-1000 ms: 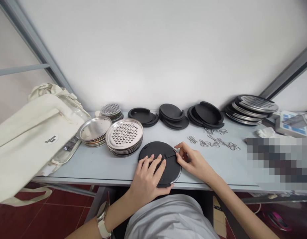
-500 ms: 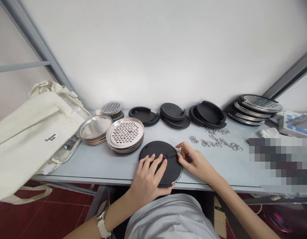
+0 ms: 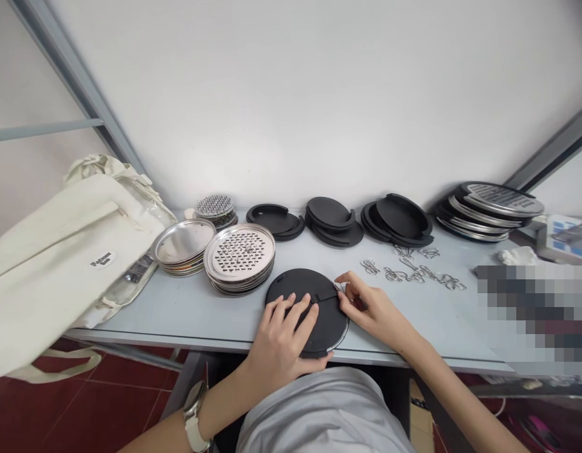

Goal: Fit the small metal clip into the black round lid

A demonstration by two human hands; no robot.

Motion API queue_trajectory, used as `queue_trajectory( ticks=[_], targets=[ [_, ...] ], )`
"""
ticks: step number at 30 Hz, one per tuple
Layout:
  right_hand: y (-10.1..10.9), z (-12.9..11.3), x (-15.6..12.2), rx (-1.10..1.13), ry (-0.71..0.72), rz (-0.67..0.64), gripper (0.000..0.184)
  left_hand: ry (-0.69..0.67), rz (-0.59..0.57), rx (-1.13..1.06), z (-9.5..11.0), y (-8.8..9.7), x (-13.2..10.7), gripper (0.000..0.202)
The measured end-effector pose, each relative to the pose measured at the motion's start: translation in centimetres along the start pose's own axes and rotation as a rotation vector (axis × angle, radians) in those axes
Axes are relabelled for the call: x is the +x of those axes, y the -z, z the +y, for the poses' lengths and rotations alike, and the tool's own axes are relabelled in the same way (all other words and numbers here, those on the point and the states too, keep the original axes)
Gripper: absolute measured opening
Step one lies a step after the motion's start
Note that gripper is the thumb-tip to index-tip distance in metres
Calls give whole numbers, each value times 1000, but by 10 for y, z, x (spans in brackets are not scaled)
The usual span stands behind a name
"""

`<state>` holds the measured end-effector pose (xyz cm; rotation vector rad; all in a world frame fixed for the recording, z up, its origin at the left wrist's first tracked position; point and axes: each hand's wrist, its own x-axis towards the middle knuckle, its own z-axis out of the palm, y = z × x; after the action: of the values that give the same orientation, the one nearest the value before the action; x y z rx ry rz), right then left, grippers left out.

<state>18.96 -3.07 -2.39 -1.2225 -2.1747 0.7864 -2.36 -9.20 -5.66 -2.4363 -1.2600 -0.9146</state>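
A white wall (image 3: 295, 113) backs the grey table (image 3: 177, 314). A stack of perforated metal plates (image 3: 239, 253) stands left of the black disc (image 3: 328, 322), presumably for short reach. The disc lies flat near the front edge. The left hand (image 3: 281, 333) spreads across its top, apparently steadying it. The right hand (image 3: 373, 311), thumb and forefinger nearly closed, pinches a small silver piece (image 3: 338, 286) at the rim; its exact shape is unclear.
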Motion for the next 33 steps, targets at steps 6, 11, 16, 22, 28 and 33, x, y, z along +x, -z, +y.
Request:
queue_trajectory(
  ticks=[6, 11, 16, 22, 28, 33],
  targets=[
    [0, 0, 1, -7, -3, 3, 9, 3, -2, -5, -1, 0, -1, 58],
    [0, 1, 0, 2, -9, 7, 11, 3, -4, -7, 0, 0, -1, 58],
    [-1, 2, 0, 21, -13, 5, 13, 0, -6, -11, -1, -1, -1, 58],
    [-1, 2, 1, 25, 1, -3, 13, 1, 4, -19, -1, -1, -1, 58],
    [-1, 2, 1, 18, 1, -7, 13, 2, 5, -9, 0, 0, -1, 57],
    [-2, 1, 1, 0, 3, 5, 12, -3, 13, -2, -1, 0, -1, 57]
  ],
)
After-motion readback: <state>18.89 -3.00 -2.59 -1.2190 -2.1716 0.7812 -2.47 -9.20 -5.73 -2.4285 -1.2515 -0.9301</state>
